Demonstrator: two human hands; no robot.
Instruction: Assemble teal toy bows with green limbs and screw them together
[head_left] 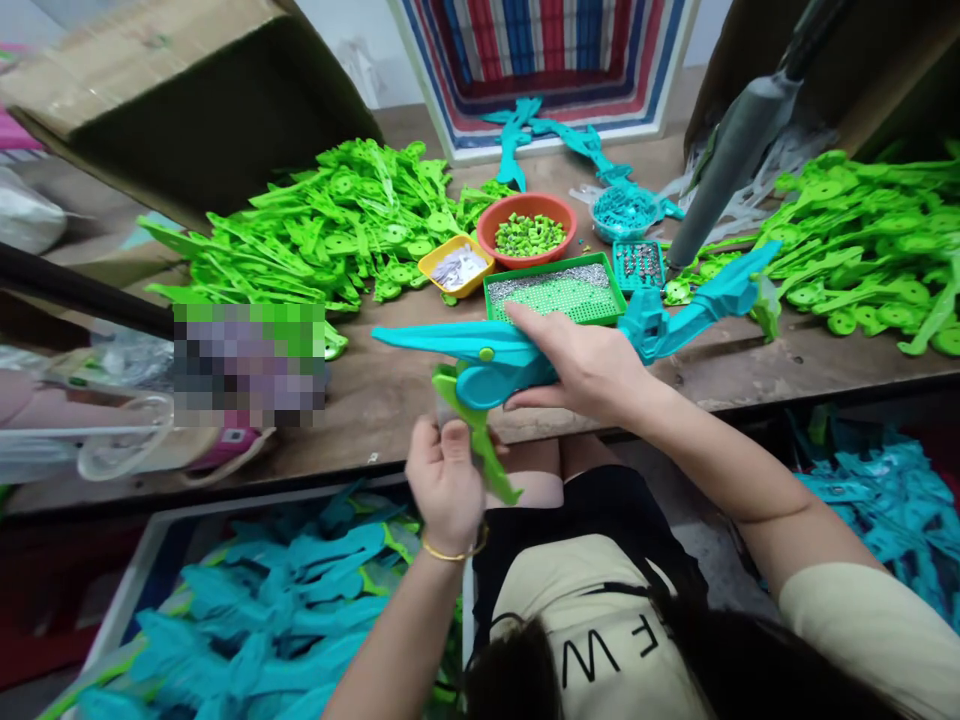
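Observation:
My right hand (589,365) is wrapped round a long blue plastic toy part (487,345), held level above the front of the bench. It has a pointed left end, a green round plug near its middle and a small green piece at its right end. Below its left half hangs a curved green plastic piece (487,450). My left hand (448,480) is closed at that green piece, thumb up, with the fingertips partly hidden. Just behind the blue part lies a green tray (555,318) of small metal bits.
Piles of green plastic parts (322,225) lie left and right. An orange bowl (487,215), a yellow dish (431,265) and a clear bowl of blue bits (624,208) stand behind. A grey pole-like tool (727,165) slants down at right. Blue assemblies (285,590) fill a crate below left.

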